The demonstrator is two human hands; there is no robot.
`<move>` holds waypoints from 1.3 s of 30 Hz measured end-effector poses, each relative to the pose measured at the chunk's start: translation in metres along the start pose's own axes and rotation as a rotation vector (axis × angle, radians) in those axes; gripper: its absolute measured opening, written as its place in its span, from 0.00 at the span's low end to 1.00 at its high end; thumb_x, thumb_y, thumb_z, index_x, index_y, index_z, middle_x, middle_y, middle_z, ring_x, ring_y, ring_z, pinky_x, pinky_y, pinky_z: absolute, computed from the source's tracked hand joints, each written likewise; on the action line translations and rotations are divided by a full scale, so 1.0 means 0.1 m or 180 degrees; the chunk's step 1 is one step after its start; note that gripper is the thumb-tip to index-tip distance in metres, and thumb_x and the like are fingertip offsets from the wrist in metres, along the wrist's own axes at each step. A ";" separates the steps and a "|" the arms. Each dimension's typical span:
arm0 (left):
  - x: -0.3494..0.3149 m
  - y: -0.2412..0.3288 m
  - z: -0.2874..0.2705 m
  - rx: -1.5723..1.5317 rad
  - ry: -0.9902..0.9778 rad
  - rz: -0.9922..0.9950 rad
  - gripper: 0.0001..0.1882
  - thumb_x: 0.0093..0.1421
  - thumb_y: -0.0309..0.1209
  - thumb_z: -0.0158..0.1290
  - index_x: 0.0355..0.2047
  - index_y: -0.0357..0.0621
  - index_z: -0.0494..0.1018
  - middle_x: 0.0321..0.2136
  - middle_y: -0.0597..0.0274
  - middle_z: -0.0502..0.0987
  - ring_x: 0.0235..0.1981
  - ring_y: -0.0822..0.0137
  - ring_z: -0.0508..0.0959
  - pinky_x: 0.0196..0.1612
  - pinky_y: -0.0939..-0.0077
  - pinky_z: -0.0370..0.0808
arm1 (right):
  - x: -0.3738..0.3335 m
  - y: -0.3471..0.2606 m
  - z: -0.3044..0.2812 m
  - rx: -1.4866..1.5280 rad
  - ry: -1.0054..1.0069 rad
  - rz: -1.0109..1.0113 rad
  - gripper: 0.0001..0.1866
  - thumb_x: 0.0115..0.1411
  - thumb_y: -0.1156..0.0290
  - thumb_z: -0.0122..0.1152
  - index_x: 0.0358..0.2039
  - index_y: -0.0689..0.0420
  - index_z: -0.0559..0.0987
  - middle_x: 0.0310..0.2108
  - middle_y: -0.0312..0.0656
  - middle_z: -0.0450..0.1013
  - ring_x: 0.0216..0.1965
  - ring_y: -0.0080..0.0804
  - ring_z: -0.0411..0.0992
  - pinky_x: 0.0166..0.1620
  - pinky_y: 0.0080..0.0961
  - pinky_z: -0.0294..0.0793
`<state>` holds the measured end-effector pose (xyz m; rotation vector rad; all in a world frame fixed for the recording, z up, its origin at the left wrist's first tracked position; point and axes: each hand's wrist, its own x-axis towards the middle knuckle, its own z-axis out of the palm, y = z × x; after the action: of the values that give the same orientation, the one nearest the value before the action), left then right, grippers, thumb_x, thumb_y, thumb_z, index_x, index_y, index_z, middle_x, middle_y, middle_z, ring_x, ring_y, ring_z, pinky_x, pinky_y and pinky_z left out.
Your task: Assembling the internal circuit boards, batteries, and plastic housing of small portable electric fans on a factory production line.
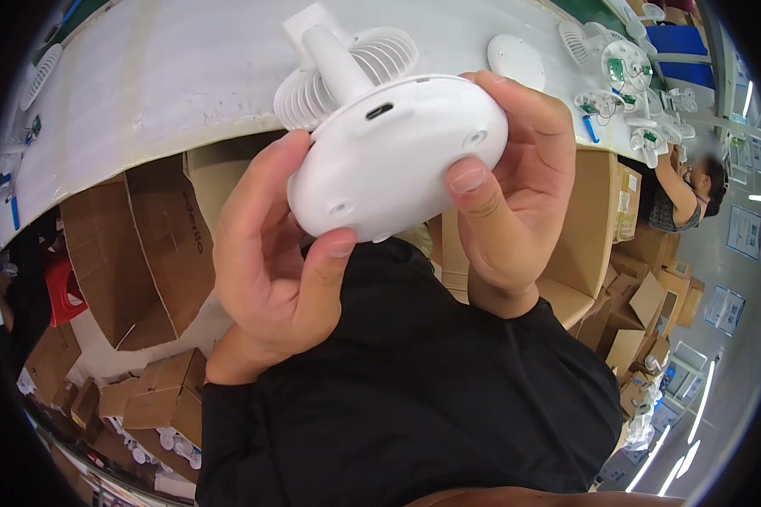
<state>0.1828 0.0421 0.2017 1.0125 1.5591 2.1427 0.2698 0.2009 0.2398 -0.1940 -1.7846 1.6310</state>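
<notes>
Both hands grip a white desk fan (397, 152) by its oval base: left hand (271, 253) curled around the lower left edge, right hand (507, 169) clasping the right, raised over the white bench (186, 76).

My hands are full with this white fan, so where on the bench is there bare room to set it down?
The white bench is bare left of the fan, between it and the grille at the far left edge. Right of the round cover it is crowded with fan parts.
</notes>
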 end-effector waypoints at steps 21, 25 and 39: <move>0.04 -0.01 -0.18 0.0782 -0.0373 0.0400 0.22 0.56 0.30 0.62 0.49 0.30 0.74 0.42 0.44 0.79 0.39 0.60 0.78 0.41 0.74 0.76 | 0.14 -0.04 -0.13 -0.1034 -0.1515 -0.0676 0.25 0.47 0.68 0.72 0.45 0.65 0.78 0.37 0.42 0.69 0.34 0.31 0.68 0.41 0.22 0.68; 0.18 -0.17 -0.10 -0.0059 -0.0060 0.0989 0.16 0.63 0.36 0.55 0.43 0.33 0.76 0.35 0.51 0.79 0.33 0.62 0.77 0.39 0.74 0.74 | 0.07 0.04 0.00 -0.0960 -0.1216 -0.1291 0.22 0.47 0.69 0.71 0.43 0.62 0.79 0.37 0.41 0.68 0.32 0.32 0.67 0.39 0.23 0.68; 0.53 -0.07 0.03 -0.0758 0.0653 0.1276 0.19 0.69 0.37 0.29 0.29 0.43 0.68 0.13 0.63 0.67 0.16 0.68 0.65 0.25 0.76 0.64 | -0.30 0.10 0.18 0.0420 -0.1047 0.0934 0.37 0.60 0.70 0.64 0.68 0.51 0.61 0.58 0.44 0.58 0.49 0.31 0.65 0.52 0.22 0.66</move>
<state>0.1463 0.0792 0.2147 1.1274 1.2152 2.7032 0.2785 0.1716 0.2195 -0.1371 -1.9506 2.0820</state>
